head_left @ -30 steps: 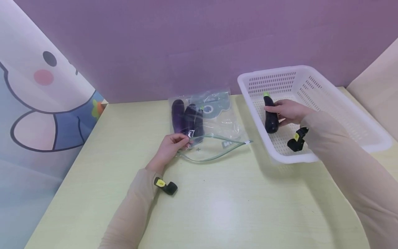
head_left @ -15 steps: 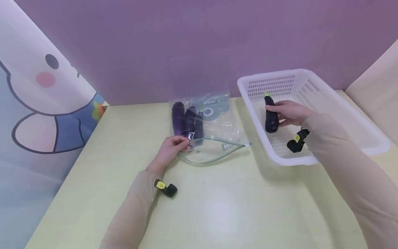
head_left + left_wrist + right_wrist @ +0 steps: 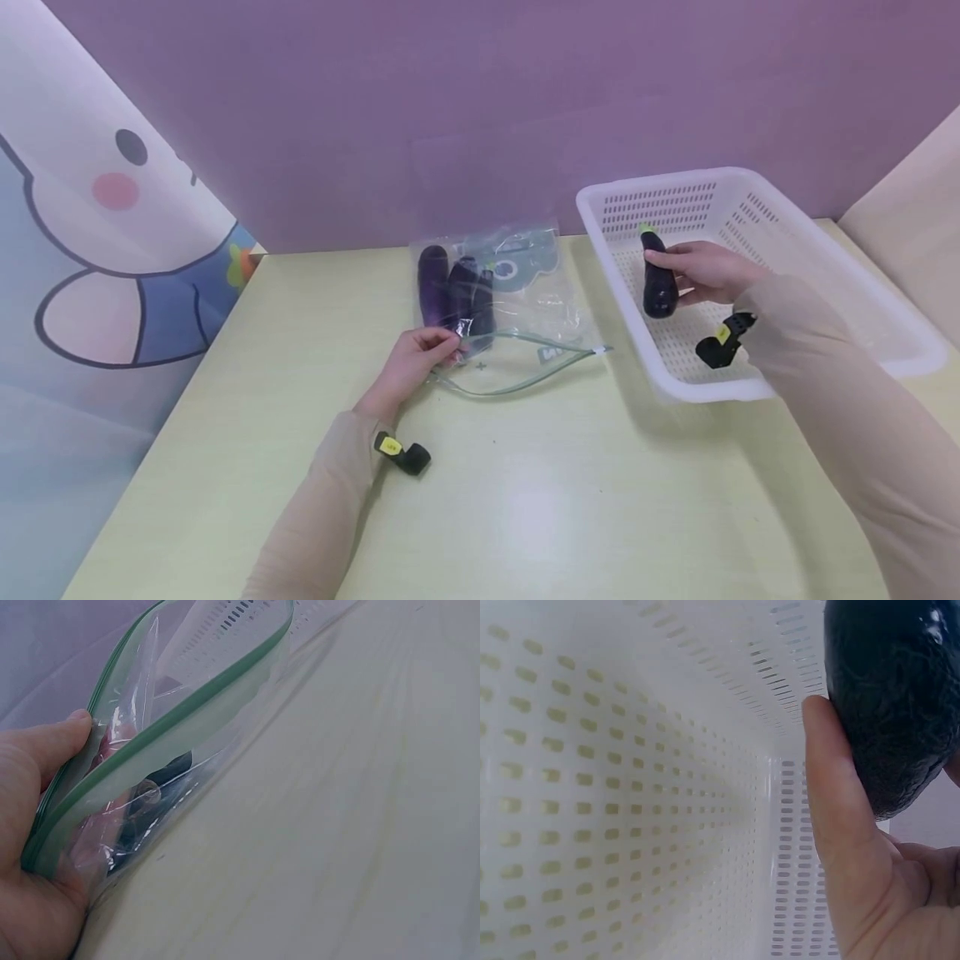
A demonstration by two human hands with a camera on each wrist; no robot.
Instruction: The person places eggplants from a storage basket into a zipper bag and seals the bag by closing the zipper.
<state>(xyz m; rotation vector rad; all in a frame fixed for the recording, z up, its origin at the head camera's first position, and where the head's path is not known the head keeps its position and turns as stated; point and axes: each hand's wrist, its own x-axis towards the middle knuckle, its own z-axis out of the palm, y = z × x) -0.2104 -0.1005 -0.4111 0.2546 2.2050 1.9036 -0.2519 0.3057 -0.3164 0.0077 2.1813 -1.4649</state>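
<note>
Right hand (image 3: 701, 268) clamped round a dark purple eggplant (image 3: 661, 287) over the white perforated basket (image 3: 716, 389), contact with its floor unclear. Left hand (image 3: 412, 358) pinched the zip-lock bag (image 3: 528, 304) by its edge, mouth gaping. Three bagged eggplants (image 3: 433, 287) lay inside. Looked partway: held one not yet released, bag unsealed. Basket's left rim stood between held eggplant and bag; purple wall (image 3: 495, 125) just behind; open tabletop (image 3: 540, 475) in front.

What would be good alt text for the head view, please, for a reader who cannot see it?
A person's right hand holds a dark eggplant in or just above a white slotted basket, while the left hand pinches an open clear bag with three more eggplants inside, on a pale table.
</note>
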